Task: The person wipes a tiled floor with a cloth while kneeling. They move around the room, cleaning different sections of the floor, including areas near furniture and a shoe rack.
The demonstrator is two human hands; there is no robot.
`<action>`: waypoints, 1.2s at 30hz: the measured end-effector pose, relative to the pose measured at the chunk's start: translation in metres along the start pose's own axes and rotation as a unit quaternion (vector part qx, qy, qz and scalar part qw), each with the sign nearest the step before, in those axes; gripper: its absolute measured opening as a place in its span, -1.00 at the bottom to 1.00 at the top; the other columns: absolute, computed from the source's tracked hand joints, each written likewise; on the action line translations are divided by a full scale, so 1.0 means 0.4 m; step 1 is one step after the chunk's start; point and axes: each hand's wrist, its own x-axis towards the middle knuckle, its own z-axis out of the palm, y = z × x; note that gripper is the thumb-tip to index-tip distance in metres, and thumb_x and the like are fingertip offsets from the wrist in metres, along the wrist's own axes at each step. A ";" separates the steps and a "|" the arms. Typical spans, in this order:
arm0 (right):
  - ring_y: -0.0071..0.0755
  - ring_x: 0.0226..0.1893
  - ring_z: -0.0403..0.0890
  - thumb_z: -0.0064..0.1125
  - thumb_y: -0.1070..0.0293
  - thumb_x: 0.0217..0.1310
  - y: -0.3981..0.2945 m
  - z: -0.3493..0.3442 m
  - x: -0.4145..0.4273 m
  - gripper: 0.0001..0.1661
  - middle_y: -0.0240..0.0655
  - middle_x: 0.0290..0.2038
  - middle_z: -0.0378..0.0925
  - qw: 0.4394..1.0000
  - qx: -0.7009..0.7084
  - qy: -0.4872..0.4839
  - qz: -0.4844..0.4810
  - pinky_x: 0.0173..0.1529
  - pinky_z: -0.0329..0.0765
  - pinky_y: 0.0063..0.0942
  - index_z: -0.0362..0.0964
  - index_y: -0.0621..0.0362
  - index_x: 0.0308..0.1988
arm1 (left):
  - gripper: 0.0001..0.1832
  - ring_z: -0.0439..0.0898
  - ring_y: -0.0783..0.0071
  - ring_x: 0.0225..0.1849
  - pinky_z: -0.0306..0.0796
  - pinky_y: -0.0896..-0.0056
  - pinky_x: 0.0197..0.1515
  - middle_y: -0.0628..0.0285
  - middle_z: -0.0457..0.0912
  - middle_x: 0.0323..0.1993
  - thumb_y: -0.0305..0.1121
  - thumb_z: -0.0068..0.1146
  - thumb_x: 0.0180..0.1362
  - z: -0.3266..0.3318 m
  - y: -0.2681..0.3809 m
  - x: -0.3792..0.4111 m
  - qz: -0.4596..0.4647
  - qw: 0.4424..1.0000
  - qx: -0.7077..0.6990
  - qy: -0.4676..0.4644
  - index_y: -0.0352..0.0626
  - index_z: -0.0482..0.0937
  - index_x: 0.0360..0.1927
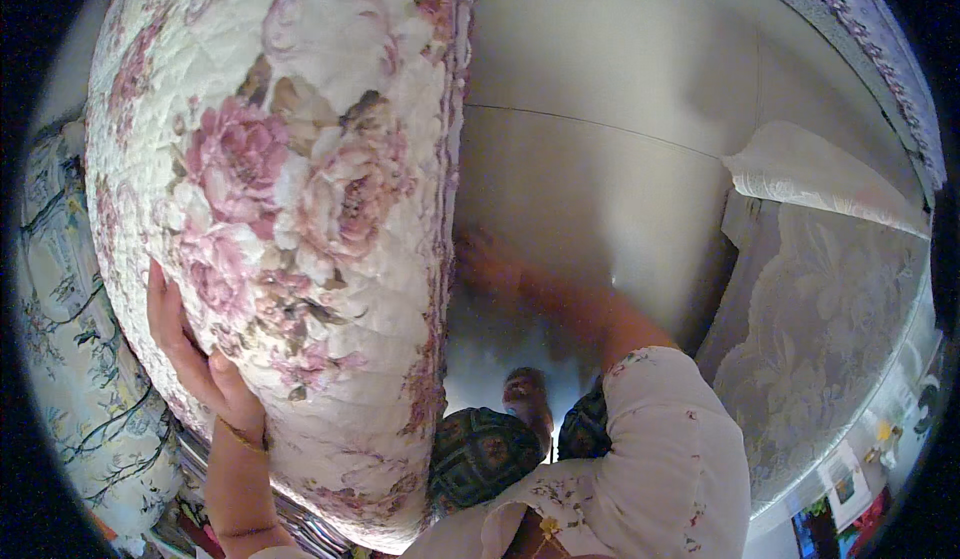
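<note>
A quilted bedspread (315,319) with pink and cream printed flowers covers a broad, rounded surface on the left. Its right border (450,176) runs as a bound edge, with layers showing along it. On the bedspread's left part lies my left hand (214,368), thumb apart from the fingers, which rest against the quilted cloth. My right hand (480,263) reaches low beside the bound edge, dim and blurred in shadow. Its fingertips are at or partly behind that edge, so whether they grip the cloth is not visible.
Pale floor (562,161) with thin joint lines stretches right of the bedspread. White lace cloth (810,311) drapes over something at the right. Branch-patterned fabric (82,379) lies far left. Thin stacked items (307,521) show below the bedspread. My knee (487,454) is close to its edge.
</note>
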 end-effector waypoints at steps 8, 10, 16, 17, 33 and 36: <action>-0.04 0.30 0.12 0.13 -0.10 0.00 0.493 -0.294 -0.027 -0.40 -0.33 0.24 0.25 0.843 -0.234 0.182 0.449 0.24 0.03 0.22 0.39 -0.24 0.08 | -0.32 0.14 0.00 0.33 -0.02 0.05 0.34 -0.13 0.13 0.31 0.10 -0.35 0.31 0.006 -0.002 -0.005 0.000 1.000 -0.014 0.012 -0.28 0.19 0.26; 0.00 0.31 0.10 0.06 -0.19 0.06 0.607 -0.311 -0.129 -0.36 -0.32 0.27 0.21 0.769 -0.279 0.203 0.537 0.23 0.05 0.23 0.35 -0.23 0.13 | -0.35 0.14 0.00 0.34 -0.03 0.06 0.35 -0.11 0.14 0.31 0.06 -0.35 0.31 0.006 -0.006 -0.008 0.004 1.000 -0.012 0.014 -0.28 0.20 0.26; 0.16 0.29 0.11 0.04 -0.24 0.05 0.677 -0.312 -0.381 -0.25 -0.15 0.27 0.18 0.669 -0.229 0.331 0.625 0.22 0.12 0.19 0.26 -0.17 0.19 | -0.38 0.15 0.01 0.33 -0.02 0.06 0.34 -0.11 0.15 0.31 0.00 -0.36 0.32 0.012 0.010 -0.001 0.007 0.999 -0.022 0.024 -0.30 0.21 0.25; 0.21 0.28 0.10 0.05 -0.24 0.04 0.655 -0.299 -0.422 -0.23 -0.10 0.26 0.19 0.671 -0.214 0.351 0.617 0.24 0.11 0.19 0.24 -0.16 0.20 | -0.38 0.15 0.02 0.33 -0.02 0.06 0.34 -0.11 0.15 0.31 0.00 -0.36 0.32 0.015 0.016 0.002 0.010 0.999 -0.026 0.023 -0.31 0.21 0.25; 0.09 0.27 0.14 0.11 0.28 0.13 0.012 -0.051 -0.750 -0.39 0.02 0.27 0.13 0.565 -0.006 0.234 0.791 0.34 0.08 -0.13 0.24 0.02 0.20 | -0.44 0.12 0.11 0.35 -0.02 0.15 0.37 -0.06 0.13 0.33 -0.16 -0.37 0.35 -0.007 0.006 -0.012 0.010 0.999 -0.033 0.004 -0.39 0.17 0.26; 0.09 0.24 0.19 0.09 0.36 0.12 0.174 -0.070 -0.659 -0.48 0.04 0.25 0.16 0.700 -0.057 0.318 0.637 0.32 0.10 -0.12 0.34 0.04 0.13 | -0.44 0.12 0.10 0.36 -0.02 0.15 0.37 -0.06 0.14 0.33 -0.16 -0.37 0.35 -0.001 0.008 -0.009 0.011 0.999 -0.038 0.006 -0.39 0.18 0.26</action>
